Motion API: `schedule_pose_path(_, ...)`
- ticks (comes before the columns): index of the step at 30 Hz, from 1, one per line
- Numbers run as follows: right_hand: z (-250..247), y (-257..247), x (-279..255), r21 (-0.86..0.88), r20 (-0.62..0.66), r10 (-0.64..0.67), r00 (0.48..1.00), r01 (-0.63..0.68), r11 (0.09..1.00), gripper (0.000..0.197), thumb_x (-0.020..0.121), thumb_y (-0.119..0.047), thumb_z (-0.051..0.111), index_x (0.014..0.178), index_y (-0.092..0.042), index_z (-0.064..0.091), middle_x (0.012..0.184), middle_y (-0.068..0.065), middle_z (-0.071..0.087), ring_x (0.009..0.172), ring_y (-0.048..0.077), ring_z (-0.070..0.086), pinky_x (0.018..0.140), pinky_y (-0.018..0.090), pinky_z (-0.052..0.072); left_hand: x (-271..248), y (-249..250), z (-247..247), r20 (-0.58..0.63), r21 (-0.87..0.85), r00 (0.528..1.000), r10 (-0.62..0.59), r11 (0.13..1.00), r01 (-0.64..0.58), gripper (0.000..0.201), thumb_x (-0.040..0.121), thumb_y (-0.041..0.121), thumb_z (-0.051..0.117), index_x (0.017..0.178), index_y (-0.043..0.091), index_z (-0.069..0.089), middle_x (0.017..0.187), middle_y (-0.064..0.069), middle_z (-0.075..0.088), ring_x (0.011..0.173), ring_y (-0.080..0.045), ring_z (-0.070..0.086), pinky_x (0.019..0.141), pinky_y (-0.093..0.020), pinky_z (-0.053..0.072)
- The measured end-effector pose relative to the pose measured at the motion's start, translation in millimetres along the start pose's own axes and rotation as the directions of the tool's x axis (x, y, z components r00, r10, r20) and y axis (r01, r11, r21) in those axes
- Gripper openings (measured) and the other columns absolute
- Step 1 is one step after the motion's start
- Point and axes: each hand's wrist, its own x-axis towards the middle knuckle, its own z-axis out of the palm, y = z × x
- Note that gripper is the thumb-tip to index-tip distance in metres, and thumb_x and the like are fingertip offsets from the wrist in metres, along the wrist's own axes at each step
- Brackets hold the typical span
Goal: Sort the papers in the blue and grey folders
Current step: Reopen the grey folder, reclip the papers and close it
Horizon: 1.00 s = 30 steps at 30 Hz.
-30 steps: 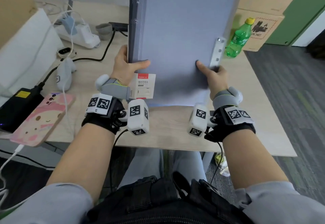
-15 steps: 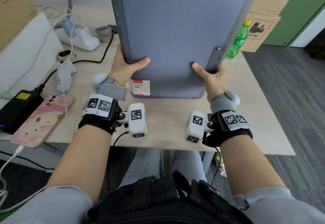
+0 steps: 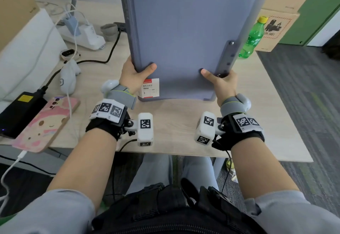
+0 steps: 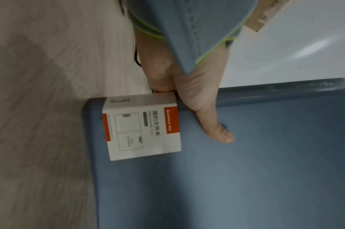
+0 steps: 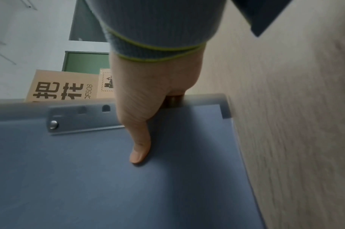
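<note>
Both hands hold the grey folder (image 3: 185,37) above the worktop (image 3: 176,127), tilted with its top away from the person and its lower edge near the front of the worktop; whether that edge touches the wood cannot be told.

Left hand (image 3: 133,76): grips the folder's lower left edge. Thumb lies flat across the near face, pointing inward; the other fingers are behind the folder, hidden. Left wrist view confirms thumb (image 4: 216,130) pressed on the cover just beside a white and orange label (image 4: 142,128) stuck at the corner.

Right hand (image 3: 220,85): grips the lower right edge in the same way, thumb on the near face pointing inward, fingers wrapped behind. In the right wrist view the thumb (image 5: 139,148) crosses the end of a metal clip strip (image 5: 83,119) riveted along that edge.

Forearms run roughly parallel, wrists straight, each carrying a strap with marker tags.

Around: green bottle (image 3: 252,37) just right of the folder, pink phone (image 3: 46,123) and black power brick (image 3: 20,112) at the left, white power strip (image 3: 84,35) at the back left, cardboard boxes (image 3: 276,29) at the back right.
</note>
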Motion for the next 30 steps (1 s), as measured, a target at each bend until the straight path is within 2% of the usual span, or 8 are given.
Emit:
schedule_pose_path(5, 4, 1, 10, -0.066, -0.026, 0.108, 0.994, -0.11, 0.992, 0.035, 0.058, -0.023, 0.088, 0.077, -0.017, 0.06, 0.08, -0.002, 0.067, 0.072, 0.015, 0.064, 0.068, 0.026, 0.053, 8, 5, 3, -0.014, 0.082, 0.991, -0.135, 0.987, 0.136, 0.048, 0.084, 0.031, 0.066, 0.121, 0.004, 0.053, 0.104, -0.001, 0.061, 0.094, -0.015, 0.06, 0.067, -0.007, 0.048)
schedule_pose_path(8, 5, 9, 17, -0.132, -0.035, 0.239, 0.97, -0.242, 0.961, 0.035, 0.058, -0.026, 0.088, 0.08, -0.016, 0.063, 0.084, -0.001, 0.07, 0.08, 0.021, 0.068, 0.075, 0.031, 0.056, 12, -1, 2, 0.022, 0.143, 0.957, -0.29, 0.948, 0.284, 0.052, 0.083, 0.043, 0.064, 0.118, 0.006, 0.055, 0.103, -0.003, 0.061, 0.099, -0.02, 0.062, 0.08, -0.023, 0.05)
schedule_pose_path(12, 8, 23, 20, -0.212, -0.092, 0.42, 0.903, -0.43, 0.878, 0.073, 0.042, -0.037, 0.092, 0.101, -0.005, 0.064, 0.094, 0.009, 0.071, 0.083, 0.027, 0.07, 0.08, 0.042, 0.059, 16, -18, 1, 0.061, 0.252, 0.887, -0.457, 0.867, 0.43, 0.063, 0.081, 0.054, 0.061, 0.116, 0.002, 0.056, 0.105, -0.008, 0.063, 0.101, -0.025, 0.062, 0.087, -0.03, 0.046)
schedule_pose_path(16, 9, 35, 21, -0.289, -0.126, 0.472, 0.873, -0.487, 0.824, 0.088, 0.036, -0.043, 0.092, 0.108, -0.004, 0.061, 0.098, 0.01, 0.07, 0.089, 0.029, 0.068, 0.083, 0.044, 0.057, 16, -29, 0, 0.067, 0.382, 0.841, -0.537, 0.792, 0.476, 0.077, 0.08, 0.063, 0.055, 0.124, 0.0, 0.05, 0.119, -0.013, 0.061, 0.11, -0.03, 0.059, 0.097, -0.035, 0.044)
schedule_pose_path(20, 2, 57, 39, -0.486, -0.164, 0.462, 0.872, -0.478, 0.731, 0.12, 0.003, -0.073, 0.077, 0.106, -0.015, 0.054, 0.094, 0.004, 0.067, 0.087, 0.03, 0.066, 0.082, 0.045, 0.056, 20, -30, 4, 0.082, 0.428, 0.826, -0.558, 0.768, 0.476, 0.078, 0.084, 0.062, 0.05, 0.128, -0.002, 0.048, 0.127, -0.017, 0.058, 0.115, -0.034, 0.056, 0.103, -0.039, 0.041)
schedule_pose_path(24, 8, 36, 32, -0.64, -0.166, 0.44, 0.883, -0.436, 0.633, 0.111, 0.023, -0.076, 0.074, 0.114, -0.017, 0.049, 0.098, 0.003, 0.06, 0.094, 0.031, 0.061, 0.086, 0.044, 0.053, 27, -29, 7, 0.083, 0.553, 0.823, -0.562, 0.713, 0.431, 0.07, 0.091, 0.057, 0.04, 0.129, -0.002, 0.047, 0.131, -0.019, 0.055, 0.12, -0.035, 0.052, 0.102, -0.035, 0.037)
schedule_pose_path(27, 11, 25, 26, -0.718, -0.175, 0.409, 0.896, -0.4, 0.569, 0.112, 0.025, -0.081, 0.068, 0.116, -0.018, 0.049, 0.109, 0.004, 0.062, 0.099, 0.033, 0.06, 0.088, 0.041, 0.05, 28, -26, 8, 0.046, 0.698, 0.832, -0.553, 0.614, 0.37, 0.069, 0.093, 0.056, 0.034, 0.132, 0.0, 0.044, 0.134, -0.02, 0.051, 0.123, -0.036, 0.049, 0.103, -0.037, 0.036)
schedule_pose_path(30, 11, 19, 23, -0.776, -0.149, 0.4, 0.904, -0.358, 0.52, 0.095, 0.057, -0.07, 0.07, 0.126, -0.009, 0.047, 0.122, 0.009, 0.059, 0.107, 0.033, 0.058, 0.081, 0.034, 0.043, 29, -22, 6, 0.017, 0.808, 0.852, -0.523, 0.51, 0.297, 0.064, 0.093, 0.053, 0.035, 0.133, 0.004, 0.044, 0.135, -0.022, 0.046, 0.123, -0.039, 0.047, 0.106, -0.039, 0.036)
